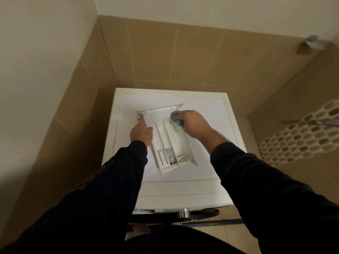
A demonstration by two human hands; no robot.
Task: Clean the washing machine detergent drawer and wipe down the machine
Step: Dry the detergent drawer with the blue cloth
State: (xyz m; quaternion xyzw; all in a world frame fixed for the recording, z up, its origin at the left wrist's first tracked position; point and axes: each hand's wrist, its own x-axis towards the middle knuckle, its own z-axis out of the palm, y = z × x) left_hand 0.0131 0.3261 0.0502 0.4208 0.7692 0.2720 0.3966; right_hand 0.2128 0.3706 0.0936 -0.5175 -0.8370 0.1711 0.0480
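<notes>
The white detergent drawer (165,142) lies out of its slot on top of the white washing machine (211,162), its front panel toward the back wall. My left hand (141,133) grips the drawer's left side wall, thumb over the rim. A bunched blue cloth (176,118) is held in my right hand (196,123) and pressed into the drawer's far right compartment. Small inserts show in the compartments at the drawer's near end.
The machine stands in a corner of brown tiled walls (183,61). A patterned mosaic strip (302,136) runs along the right wall. The machine's dark round door (201,215) juts out below the front edge, over a tiled floor.
</notes>
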